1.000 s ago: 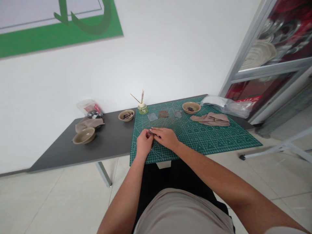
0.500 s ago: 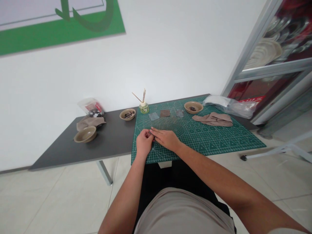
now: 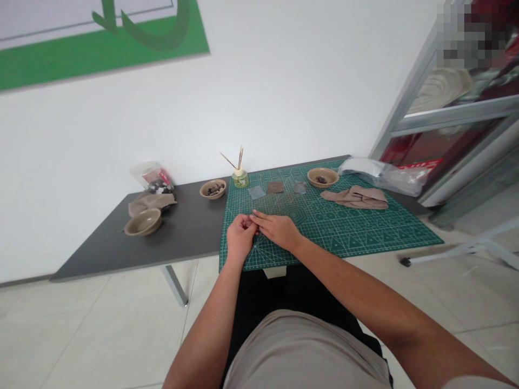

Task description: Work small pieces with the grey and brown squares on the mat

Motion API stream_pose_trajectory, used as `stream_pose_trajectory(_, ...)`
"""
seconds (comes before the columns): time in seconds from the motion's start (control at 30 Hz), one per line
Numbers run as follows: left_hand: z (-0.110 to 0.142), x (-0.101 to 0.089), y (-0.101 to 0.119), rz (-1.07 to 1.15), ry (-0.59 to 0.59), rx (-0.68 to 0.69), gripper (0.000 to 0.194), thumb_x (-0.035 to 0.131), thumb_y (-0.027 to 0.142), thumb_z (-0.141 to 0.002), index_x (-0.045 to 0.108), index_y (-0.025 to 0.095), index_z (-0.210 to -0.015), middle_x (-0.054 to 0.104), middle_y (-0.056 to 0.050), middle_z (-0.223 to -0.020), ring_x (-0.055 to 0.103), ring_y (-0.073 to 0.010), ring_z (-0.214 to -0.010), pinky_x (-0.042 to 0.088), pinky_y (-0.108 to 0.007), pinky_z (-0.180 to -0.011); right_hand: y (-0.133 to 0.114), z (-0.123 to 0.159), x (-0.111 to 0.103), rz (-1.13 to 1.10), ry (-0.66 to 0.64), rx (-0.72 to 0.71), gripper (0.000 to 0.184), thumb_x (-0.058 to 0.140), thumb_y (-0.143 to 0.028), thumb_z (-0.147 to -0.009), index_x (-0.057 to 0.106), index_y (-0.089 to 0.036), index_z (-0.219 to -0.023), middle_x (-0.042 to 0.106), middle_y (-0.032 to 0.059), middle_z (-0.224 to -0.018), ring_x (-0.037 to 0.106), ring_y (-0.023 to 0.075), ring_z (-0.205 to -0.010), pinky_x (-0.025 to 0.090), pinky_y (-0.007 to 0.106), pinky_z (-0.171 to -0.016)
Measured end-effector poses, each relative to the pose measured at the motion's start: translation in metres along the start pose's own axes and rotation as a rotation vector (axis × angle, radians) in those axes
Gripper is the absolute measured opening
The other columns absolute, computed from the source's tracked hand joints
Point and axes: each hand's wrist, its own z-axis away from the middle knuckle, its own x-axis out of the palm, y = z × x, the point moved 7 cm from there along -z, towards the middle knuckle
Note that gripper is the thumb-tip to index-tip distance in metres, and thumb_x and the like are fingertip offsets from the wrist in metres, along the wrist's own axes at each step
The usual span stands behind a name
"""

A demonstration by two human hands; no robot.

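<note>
My left hand [image 3: 240, 233] and my right hand [image 3: 278, 229] meet over the near left part of a green cutting mat [image 3: 357, 237]. The left fingers are curled in a pinch. My right fingertips press together against the left ones, with the index finger stretched slightly upward. Whatever lies between the fingers is hidden or too small to name. Beyond the hands, a clear square sheet [image 3: 257, 192], a brown square [image 3: 275, 187] and a greyish square [image 3: 299, 187] lie in a row on the mat.
Behind stands a reed diffuser [image 3: 240, 177]. A bowl of small stones [image 3: 213, 189] is left of it; another bowl [image 3: 323, 177] with dark pieces, a brown cloth [image 3: 357, 198] and a plastic bag [image 3: 385, 175] are right. Far left are an empty bowl [image 3: 143, 222], cloth [image 3: 152, 203] and plastic container [image 3: 151, 175].
The hands stay together in nearly the same spot. My right index finger has lifted slightly. The whole view has shifted very slightly.
</note>
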Motion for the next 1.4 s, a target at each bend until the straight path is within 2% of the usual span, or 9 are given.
stream_pose_trajectory(0.2, 0.0, -0.001, -0.001, 0.054, 0.025, -0.028, 0.018, 0.069, 0.036, -0.077, 0.063, 0.019, -0.076, 0.066, 0.002, -0.063, 0.062, -0.013, -0.052, 0.047, -0.024, -0.054, 0.006, 0.0, -0.002, 0.002, 0.061, 0.077, 0.04, 0.051, -0.022, -0.096, 0.06, -0.02, -0.135, 0.061, 0.0074, -0.138, 0.07, 0.0205, -0.108, 0.059, 0.033, -0.087)
stream_pose_trajectory(0.4, -0.001, -0.001, -0.002, -0.04, 0.009, -0.019, 0.015, 0.064, 0.032, -0.081, 0.062, 0.02, -0.073, 0.066, 0.003, -0.059, 0.063, -0.0134, -0.056, 0.047, -0.025, -0.06, -0.001, 0.0, 0.0, -0.003, 0.053, -0.02, 0.041, 0.054, -0.018, -0.094, 0.059, -0.019, -0.135, 0.059, 0.0085, -0.14, 0.066, 0.0196, -0.116, 0.058, 0.032, -0.093)
stream_pose_trajectory(0.57, 0.0, -0.002, -0.001, 0.028, 0.009, -0.027, 0.016, 0.066, 0.035, -0.081, 0.063, 0.02, -0.078, 0.068, 0.002, -0.063, 0.064, -0.0139, -0.058, 0.048, -0.025, -0.061, 0.002, 0.0, -0.003, -0.006, 0.083, 0.018, 0.041, 0.051, -0.017, -0.095, 0.059, -0.018, -0.136, 0.061, 0.0093, -0.137, 0.067, 0.0193, -0.115, 0.058, 0.032, -0.094)
stream_pose_trajectory(0.73, 0.001, -0.003, 0.001, -0.026, 0.025, -0.009, 0.014, 0.064, 0.032, -0.081, 0.061, 0.02, -0.073, 0.067, 0.002, -0.062, 0.064, -0.0136, -0.058, 0.047, -0.025, -0.061, -0.004, 0.0, -0.003, -0.021, 0.069, -0.062, 0.041, 0.053, -0.016, -0.094, 0.059, -0.017, -0.134, 0.058, 0.009, -0.14, 0.063, 0.0187, -0.121, 0.056, 0.032, -0.097)
stream_pose_trajectory(0.9, 0.001, 0.0, -0.004, 0.069, 0.017, -0.021, 0.017, 0.067, 0.037, -0.08, 0.063, 0.02, -0.08, 0.069, 0.001, -0.068, 0.066, -0.0151, -0.063, 0.05, -0.027, -0.065, 0.002, 0.001, -0.005, 0.008, 0.106, 0.03, 0.041, 0.051, -0.017, -0.095, 0.058, -0.015, -0.135, 0.063, 0.0104, -0.134, 0.067, 0.0187, -0.115, 0.057, 0.031, -0.094)
stream_pose_trajectory(1.1, 0.001, -0.004, 0.004, -0.085, 0.053, 0.028, 0.014, 0.063, 0.029, -0.081, 0.059, 0.02, -0.071, 0.064, 0.003, -0.063, 0.059, -0.0124, -0.059, 0.045, -0.024, -0.06, -0.007, 0.001, -0.006, 0.014, 0.105, -0.071, 0.039, 0.051, -0.015, -0.094, 0.06, -0.016, -0.133, 0.06, 0.0102, -0.138, 0.064, 0.0185, -0.12, 0.055, 0.031, -0.098)
stream_pose_trajectory(1.27, 0.002, -0.001, 0.0, 0.063, 0.022, -0.014, 0.017, 0.065, 0.036, -0.081, 0.062, 0.02, -0.081, 0.069, 0.001, -0.069, 0.066, -0.0152, -0.065, 0.049, -0.026, -0.066, -0.001, 0.001, -0.006, 0.013, 0.113, 0.03, 0.041, 0.049, -0.016, -0.096, 0.058, -0.016, -0.136, 0.063, 0.0109, -0.134, 0.067, 0.019, -0.116, 0.057, 0.031, -0.095)
stream_pose_trajectory(1.4, 0.001, -0.003, 0.001, -0.007, 0.043, 0.036, 0.013, 0.064, 0.032, -0.081, 0.06, 0.021, -0.076, 0.067, 0.002, -0.067, 0.062, -0.0137, -0.062, 0.047, -0.026, -0.064, -0.006, 0.001, -0.005, -0.012, 0.11, -0.04, 0.042, 0.049, -0.013, -0.095, 0.058, -0.019, -0.136, 0.061, 0.0096, -0.137, 0.063, 0.0197, -0.121, 0.055, 0.035, -0.1)
